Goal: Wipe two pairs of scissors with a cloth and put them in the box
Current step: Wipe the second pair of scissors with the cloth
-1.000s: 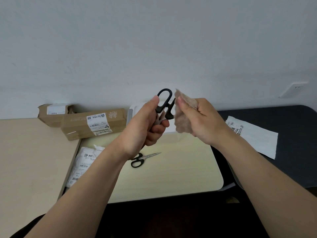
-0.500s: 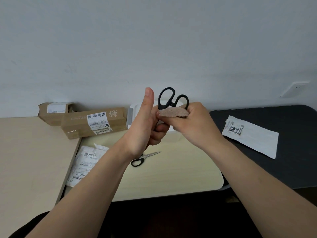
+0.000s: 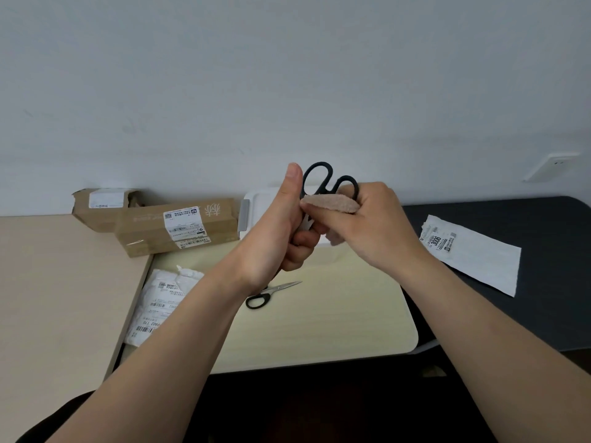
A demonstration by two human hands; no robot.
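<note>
The scissors gripped by the left hand are now enfolded in the cloth pinched by the right hand; wiping is seemingly begun.

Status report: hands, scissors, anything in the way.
Left hand grips black scissors, handles up. Right hand pinches cloth on them. Second scissors lie on the table. White box behind hands, partly hidden.

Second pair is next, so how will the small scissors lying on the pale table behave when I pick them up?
Likely stiff and light: the small scissors look slim, with thin metal blades. Lying flat with blades closed, they probably won't roll, but could slide on the smooth tabletop.
</note>
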